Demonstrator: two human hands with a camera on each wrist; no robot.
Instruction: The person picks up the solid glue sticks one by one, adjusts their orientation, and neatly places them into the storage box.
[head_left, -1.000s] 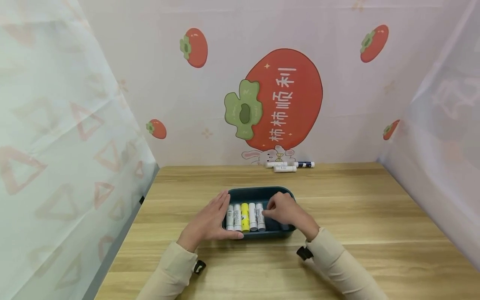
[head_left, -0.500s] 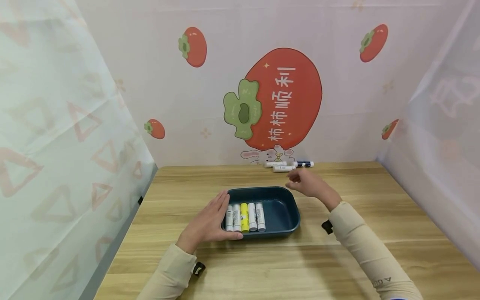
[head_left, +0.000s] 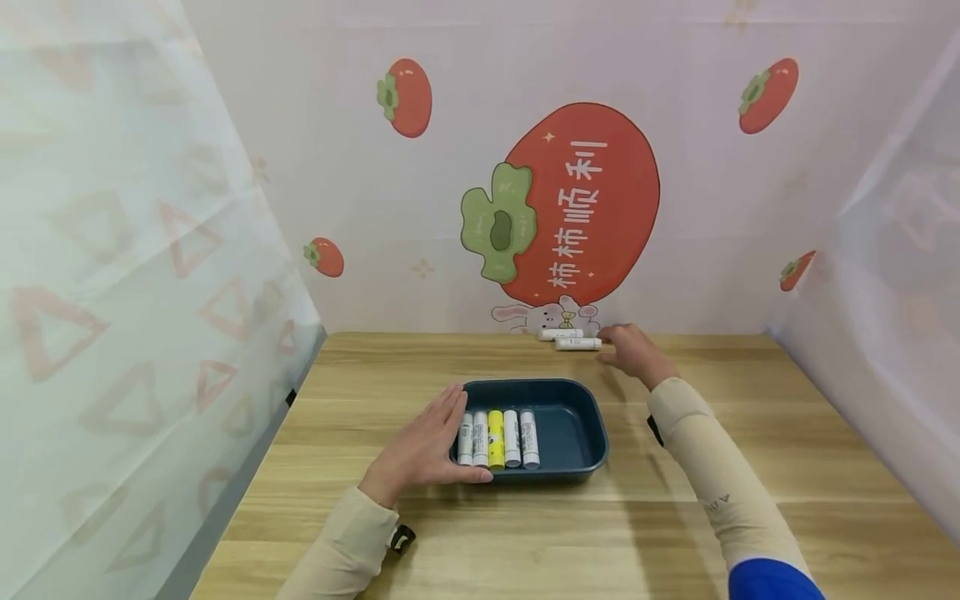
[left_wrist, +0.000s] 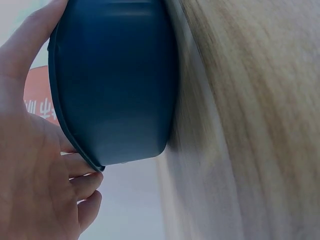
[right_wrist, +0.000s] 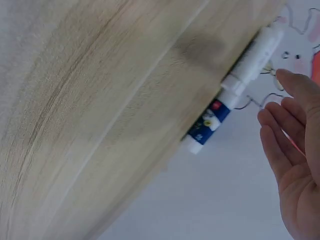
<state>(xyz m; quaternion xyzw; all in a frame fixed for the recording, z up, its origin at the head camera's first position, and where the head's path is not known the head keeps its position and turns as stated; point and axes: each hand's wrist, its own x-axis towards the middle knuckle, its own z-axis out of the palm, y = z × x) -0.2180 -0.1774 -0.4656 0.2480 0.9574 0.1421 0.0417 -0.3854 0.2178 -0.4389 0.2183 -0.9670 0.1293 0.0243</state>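
My left hand (head_left: 420, 442) holds the left end of a dark blue-green tray (head_left: 573, 425), thumb at its front rim and fingers at the back; the left wrist view shows the tray's outer wall (left_wrist: 115, 80). Inside, several white glue sticks (head_left: 530, 439) and a yellow glue stick (head_left: 496, 439) lie side by side on the left. My right hand (head_left: 633, 354) is at the table's back edge with fingers loosely bent, nothing in them. Beside it lie a white glue stick (right_wrist: 255, 57) and a dark blue glue stick (right_wrist: 210, 122), which the hand hides in the head view.
Another white glue stick (head_left: 561, 334) lies at the back, against a printed backdrop (head_left: 390, 292) that rises behind the table. Cloth walls (head_left: 142, 275) stand on both sides. Wooden tabletop (head_left: 525, 542) stretches in front of the tray.
My right hand has left the tray's right half and moved back to the glue sticks at the far edge, now covering the dark blue one. My left hand stays on the tray.
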